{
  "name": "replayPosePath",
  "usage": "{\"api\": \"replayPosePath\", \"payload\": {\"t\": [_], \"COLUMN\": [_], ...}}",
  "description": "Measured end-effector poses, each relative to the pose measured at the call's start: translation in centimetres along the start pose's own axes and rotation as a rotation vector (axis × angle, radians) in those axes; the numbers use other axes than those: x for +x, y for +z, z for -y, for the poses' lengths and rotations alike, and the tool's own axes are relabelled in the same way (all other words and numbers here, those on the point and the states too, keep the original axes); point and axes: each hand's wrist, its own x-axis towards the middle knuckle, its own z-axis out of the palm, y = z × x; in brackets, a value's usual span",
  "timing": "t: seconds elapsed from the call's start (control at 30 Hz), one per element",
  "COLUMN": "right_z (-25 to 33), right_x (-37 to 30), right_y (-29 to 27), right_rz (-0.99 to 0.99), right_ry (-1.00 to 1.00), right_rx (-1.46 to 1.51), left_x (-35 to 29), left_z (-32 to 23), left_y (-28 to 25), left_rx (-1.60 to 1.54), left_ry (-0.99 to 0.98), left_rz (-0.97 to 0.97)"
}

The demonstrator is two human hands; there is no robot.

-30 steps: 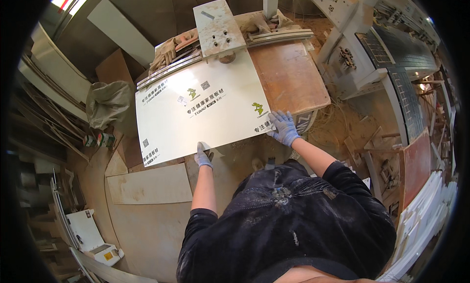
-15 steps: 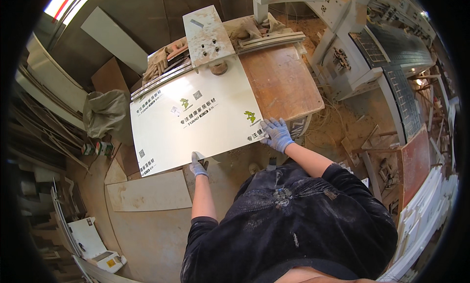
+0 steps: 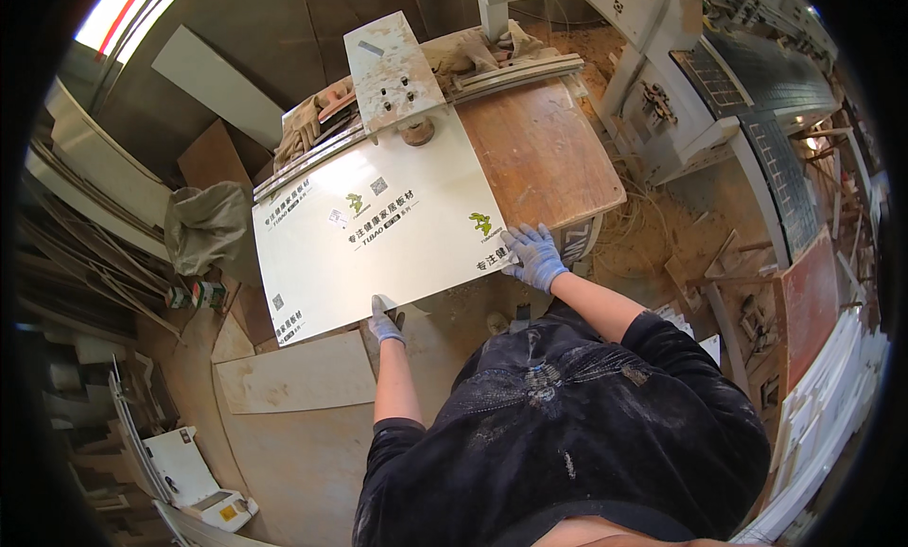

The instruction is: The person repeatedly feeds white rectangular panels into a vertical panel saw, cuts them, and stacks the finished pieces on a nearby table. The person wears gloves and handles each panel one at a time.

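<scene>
A large white board [image 3: 331, 263] with printed marks lies flat on a brown worktable [image 3: 544, 155]. Its far part runs under a dusty white machine head [image 3: 392, 69], below which a round wheel-like part [image 3: 415, 133] shows close to the board. My left hand [image 3: 386, 322], in a pale work glove, grips the board's near edge, thumb on top and fingers underneath. At the near right corner, my gloved right hand [image 3: 535, 260] rests with fingers stretched forward along the board's right edge. The far edge sits beside a long metal rail [image 3: 317, 155].
Work gloves [image 3: 301, 129] lie behind the rail. A big machine with a dark slatted bed [image 3: 780, 178] stands at right. Left are a grey sack [image 3: 203, 227] and stacked panels [image 3: 85, 183]. Another panel [image 3: 298, 375] lies low near my left arm. Hoses [image 3: 632, 221] run along the floor.
The view has shifted slightly. Both hands keep their places on the board, and the board shows no clear movement against the machine head.
</scene>
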Motion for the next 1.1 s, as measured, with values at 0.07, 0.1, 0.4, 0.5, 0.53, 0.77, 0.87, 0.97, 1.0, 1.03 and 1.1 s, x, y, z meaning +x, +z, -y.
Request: {"api": "replayPosePath", "payload": {"t": [0.07,0.1,0.4,0.5,0.53,0.77,0.87,0.97,1.0,1.03,1.1], "right_z": [0.0,0.1,0.1,0.2,0.2,0.1,0.1,0.2,0.2,0.2,0.3], "right_x": [0.1,0.1,0.4,0.5,0.5,0.7,0.8,0.9,0.9,1.0,1.1], "right_y": [0.0,0.0,-0.3,-0.4,-0.4,-0.1,0.0,-0.1,-0.2,-0.3,-0.4], "right_rz": [0.001,-0.002,0.025,0.029,0.027,0.007,0.006,0.010,0.011,0.017,0.024], "right_ry": [-0.001,0.003,0.012,0.013,0.012,0.002,0.001,0.003,0.008,0.010,0.014], "right_rx": [0.007,0.008,0.003,0.005,0.007,0.014,0.023,0.031,0.029,0.029,0.024], "left_x": [0.2,0.3,0.3,0.2,0.3,0.3,0.3,0.3,0.4,0.4,0.4], "left_z": [0.0,0.0,-0.1,-0.3,-0.3,-0.6,-0.7,-0.8,-0.8,-0.9,-0.9], "left_y": [0.0,0.0,0.4,0.4,0.3,0.4,0.6,0.7,0.7,0.7,0.7], "left_rx": [0.012,0.027,0.031,0.031,0.026,0.042,0.054,0.058,0.057,0.056,0.060], "left_ry": [0.002,0.002,0.056,0.037,0.037,0.036,0.032,0.032,0.034,0.032,0.024], "left_rz": [0.010,-0.002,-0.010,-0.021,0.002,0.013,-0.007,-0.014,-0.014,-0.010,-0.016]}}
